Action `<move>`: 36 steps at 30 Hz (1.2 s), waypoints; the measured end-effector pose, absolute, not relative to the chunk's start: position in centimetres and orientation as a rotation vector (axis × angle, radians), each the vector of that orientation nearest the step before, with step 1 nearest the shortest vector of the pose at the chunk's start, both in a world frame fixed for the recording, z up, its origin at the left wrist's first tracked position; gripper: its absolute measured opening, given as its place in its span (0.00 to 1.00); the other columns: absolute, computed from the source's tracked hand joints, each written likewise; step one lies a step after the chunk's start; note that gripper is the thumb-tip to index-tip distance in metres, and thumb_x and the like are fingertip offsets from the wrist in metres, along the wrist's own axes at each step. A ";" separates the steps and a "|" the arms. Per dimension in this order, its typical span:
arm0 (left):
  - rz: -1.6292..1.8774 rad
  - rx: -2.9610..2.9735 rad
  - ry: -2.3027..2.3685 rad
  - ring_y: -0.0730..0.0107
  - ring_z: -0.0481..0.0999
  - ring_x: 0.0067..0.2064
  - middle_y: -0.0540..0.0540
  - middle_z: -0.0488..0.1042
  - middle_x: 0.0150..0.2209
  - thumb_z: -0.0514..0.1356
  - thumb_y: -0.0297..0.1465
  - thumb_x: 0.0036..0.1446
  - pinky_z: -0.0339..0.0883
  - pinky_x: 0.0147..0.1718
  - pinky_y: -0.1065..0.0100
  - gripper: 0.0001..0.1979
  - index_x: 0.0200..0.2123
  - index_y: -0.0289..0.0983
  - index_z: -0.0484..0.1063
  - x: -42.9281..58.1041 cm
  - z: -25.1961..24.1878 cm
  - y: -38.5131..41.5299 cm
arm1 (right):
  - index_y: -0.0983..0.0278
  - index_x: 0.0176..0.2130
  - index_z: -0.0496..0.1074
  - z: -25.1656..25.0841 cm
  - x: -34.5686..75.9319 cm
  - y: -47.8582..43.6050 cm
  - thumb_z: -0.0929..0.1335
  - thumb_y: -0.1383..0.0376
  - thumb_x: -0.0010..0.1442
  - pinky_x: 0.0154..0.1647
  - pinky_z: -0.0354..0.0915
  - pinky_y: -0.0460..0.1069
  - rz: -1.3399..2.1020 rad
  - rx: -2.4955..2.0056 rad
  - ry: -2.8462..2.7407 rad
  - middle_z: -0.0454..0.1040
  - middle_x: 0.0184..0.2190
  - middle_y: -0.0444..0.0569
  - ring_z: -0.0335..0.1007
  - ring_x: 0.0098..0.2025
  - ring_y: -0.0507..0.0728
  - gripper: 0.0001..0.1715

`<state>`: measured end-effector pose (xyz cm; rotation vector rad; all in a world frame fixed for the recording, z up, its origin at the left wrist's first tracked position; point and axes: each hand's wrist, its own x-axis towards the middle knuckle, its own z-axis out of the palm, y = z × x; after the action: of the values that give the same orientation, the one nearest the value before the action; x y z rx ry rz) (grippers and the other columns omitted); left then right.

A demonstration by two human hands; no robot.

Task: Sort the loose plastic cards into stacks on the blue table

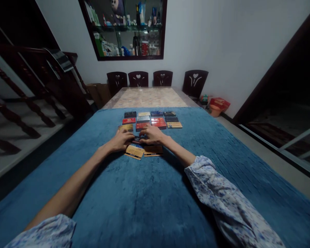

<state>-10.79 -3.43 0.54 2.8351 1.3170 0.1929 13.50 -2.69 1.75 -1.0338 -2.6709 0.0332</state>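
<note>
My left hand [121,140] and my right hand [153,134] meet over a small dark card [137,139], their bent fingers closed on it from either side. Whether it is one card or a thin stack, I cannot tell. A blue card [137,145] shows just below it. Nearest me lie a yellow-tan card [134,152], tilted, and a darker tan card [153,151] beside it. Beyond my fingers is a red card stack [142,126], partly covered by my right hand. A gold card [125,127] lies past my left hand.
Further rows hold a red card [129,121], a silver card [143,119], a red-and-white stack [158,122], an orange card [174,125] and several dark ones. A blue cloth [150,199] covers the near table. Dark chairs [138,79] stand around the far end.
</note>
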 end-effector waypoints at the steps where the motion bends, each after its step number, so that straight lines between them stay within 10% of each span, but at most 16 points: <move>1: 0.192 2.838 1.309 0.49 0.67 0.55 0.40 0.77 0.56 0.56 0.30 0.57 0.61 0.54 0.49 0.22 0.54 0.42 0.78 -10.8 0.5 -3.4 | 0.61 0.47 0.80 1.7 13.4 -2.7 0.72 0.54 0.62 0.42 0.61 0.50 0.036 -1.051 -2.691 0.79 0.45 0.54 0.68 0.50 0.62 0.17; 19: 0.198 2.817 1.289 0.52 0.67 0.55 0.40 0.78 0.50 0.56 0.31 0.61 0.60 0.54 0.52 0.18 0.51 0.42 0.78 -11.0 0.5 -3.8 | 0.60 0.49 0.80 1.1 13.3 -2.6 0.72 0.47 0.61 0.39 0.60 0.49 0.094 -1.076 -2.774 0.77 0.47 0.55 0.71 0.50 0.62 0.25; 36: 0.535 2.888 1.255 0.57 0.71 0.51 0.40 0.75 0.42 0.52 0.29 0.66 0.65 0.53 0.56 0.15 0.38 0.37 0.80 -11.4 0.5 -3.4 | 0.64 0.45 0.81 0.2 14.4 -1.7 0.67 0.68 0.65 0.42 0.61 0.49 -0.007 -0.874 -2.630 0.81 0.42 0.55 0.71 0.44 0.58 0.13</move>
<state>-11.43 -3.38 0.50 2.8879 1.2546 0.5349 14.43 -1.74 0.17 -0.8737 -2.6305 -0.0071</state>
